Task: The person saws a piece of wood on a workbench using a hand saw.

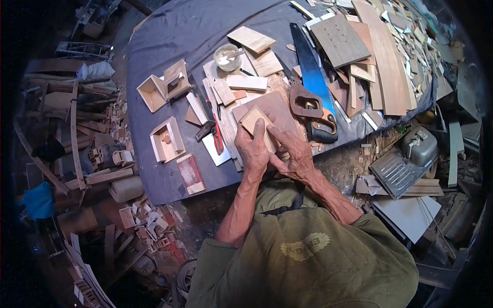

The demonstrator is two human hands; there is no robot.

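Between both hands, at the near edge of the cloth-covered table, is a small pale wooden piece [252, 119] with a flat upper face, tilted toward me. My left hand [252, 151] grips its left side, thumb pressed on the face. On the right side, my right hand [295, 155] closes round the lower part, fingers curled and partly hiding it. Just beyond lies a flat brown board [275, 105]. To its right are a brown-handled handsaw [305, 100] with a blue blade and an orange-and-black saw handle [323, 127].
Left of the hands lie a hammer [205, 131], a red-handled tool [217, 138], open wooden boxes [167, 139] and a reddish block [190, 173]. A tub of white paste [227, 57] stands farther back. Wood offcuts [380, 61] pile up at right; a metal sink [398, 172] sits below.
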